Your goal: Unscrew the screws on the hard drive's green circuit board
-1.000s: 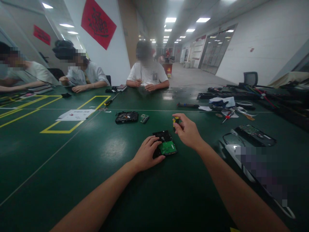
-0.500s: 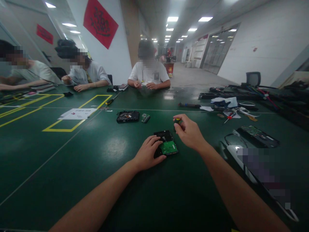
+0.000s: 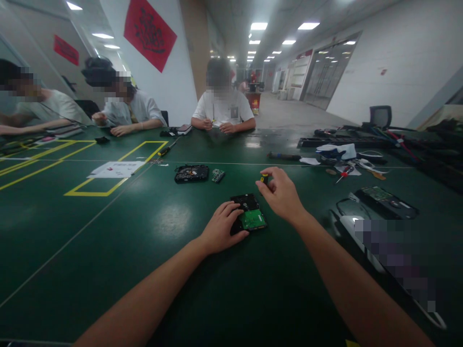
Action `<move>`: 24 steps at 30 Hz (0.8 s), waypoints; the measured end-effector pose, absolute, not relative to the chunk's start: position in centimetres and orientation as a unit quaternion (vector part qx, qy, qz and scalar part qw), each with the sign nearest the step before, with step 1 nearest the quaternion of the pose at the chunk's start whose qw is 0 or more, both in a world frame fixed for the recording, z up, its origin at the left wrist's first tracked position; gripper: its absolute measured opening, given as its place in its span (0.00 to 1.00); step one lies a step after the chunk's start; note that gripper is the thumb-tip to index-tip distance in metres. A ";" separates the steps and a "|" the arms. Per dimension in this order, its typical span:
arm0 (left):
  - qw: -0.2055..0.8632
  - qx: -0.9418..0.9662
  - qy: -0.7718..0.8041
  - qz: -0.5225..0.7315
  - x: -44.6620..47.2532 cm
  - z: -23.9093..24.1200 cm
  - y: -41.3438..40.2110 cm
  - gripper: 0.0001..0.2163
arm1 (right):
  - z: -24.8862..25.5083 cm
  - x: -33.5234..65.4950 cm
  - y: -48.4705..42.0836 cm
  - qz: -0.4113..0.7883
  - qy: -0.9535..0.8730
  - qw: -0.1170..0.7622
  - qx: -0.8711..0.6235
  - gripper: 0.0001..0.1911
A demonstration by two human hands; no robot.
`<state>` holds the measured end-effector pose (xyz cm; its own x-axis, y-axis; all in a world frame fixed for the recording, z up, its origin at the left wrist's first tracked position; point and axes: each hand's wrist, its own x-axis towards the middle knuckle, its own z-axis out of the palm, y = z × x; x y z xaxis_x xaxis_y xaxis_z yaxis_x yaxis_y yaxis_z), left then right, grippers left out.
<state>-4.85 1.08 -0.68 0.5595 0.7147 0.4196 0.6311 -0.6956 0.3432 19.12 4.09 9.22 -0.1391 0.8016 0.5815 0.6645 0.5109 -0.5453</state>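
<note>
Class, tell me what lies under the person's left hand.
A black hard drive with a green board shows from under the left hand; its covered left portion cannot be seen.

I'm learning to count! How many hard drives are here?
3. One hard drive is partly under the left hand; another lies beyond, left of a small loose board; the third is right of the right hand. More may be hidden.

Passage open on the near side of the green-boarded drive (image 3: 254, 220), crowding at its flanks.
The left hand (image 3: 221, 229) covers the drive's left part; the right hand (image 3: 280, 193), pinching a yellow-and-black tool (image 3: 265, 179), hangs just beyond its right corner. Beyond the drive, leftward, an open casing (image 3: 191, 174) and a circuit board (image 3: 218, 176) obstruct. Bare table (image 3: 235, 299) lies nearside, between the forearms (image 3: 155, 301).
</note>
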 end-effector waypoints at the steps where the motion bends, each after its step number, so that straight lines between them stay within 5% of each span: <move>1: 0.076 0.880 0.383 0.272 -4.8 -0.7 1.1 0.31 | 9.3 19.1 4.1 0.068 -0.756 0.439 -0.481 0.12; 24: 0.076 0.882 0.382 0.266 -4.8 -0.5 1.0 0.31 | 8.9 18.9 3.8 0.069 -0.754 0.437 -0.486 0.16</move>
